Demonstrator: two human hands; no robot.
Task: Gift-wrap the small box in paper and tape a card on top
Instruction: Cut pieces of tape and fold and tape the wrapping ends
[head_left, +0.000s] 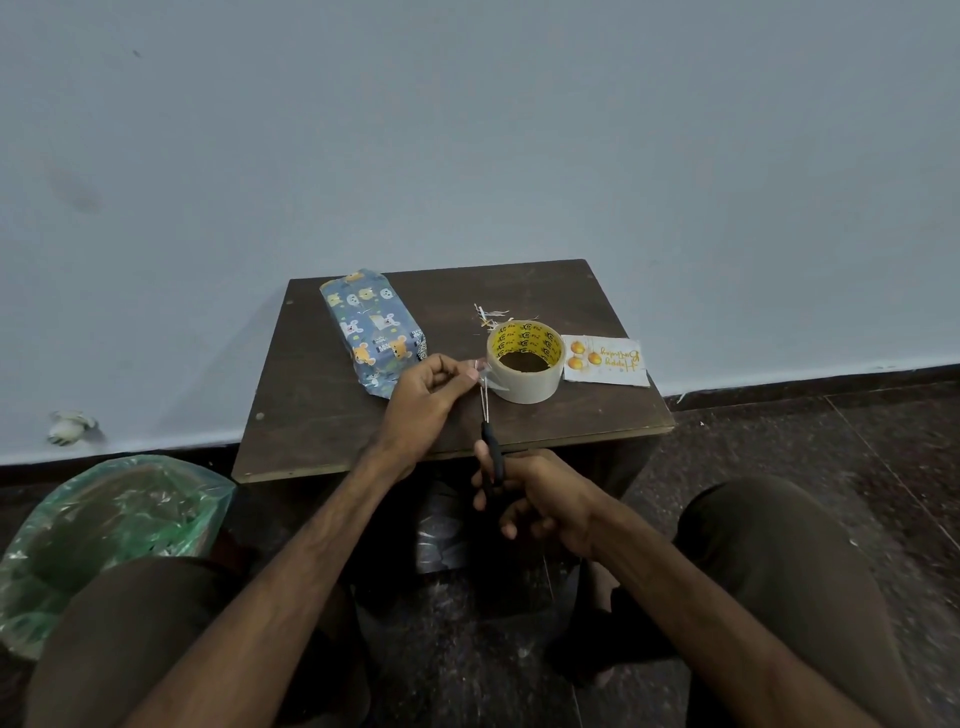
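Observation:
The small box (371, 327), wrapped in blue cartoon-print paper, lies on the left part of the dark wooden table (597, 415). A wide roll of clear tape (524, 361) with a yellow core stands at the table's middle. My left hand (431, 395) pinches the free end of tape pulled out from the roll. My right hand (535, 493) grips black-handled scissors (491, 447) at the table's front edge, their blades pointing up to the stretched tape. A white greeting card (608, 361) with orange ornaments lies right of the roll.
Small paper scraps (493, 314) lie behind the tape roll. A bin lined with a green plastic bag (109, 525) stands on the floor at the left. A pale wall rises just behind the table. My knees frame the table's front.

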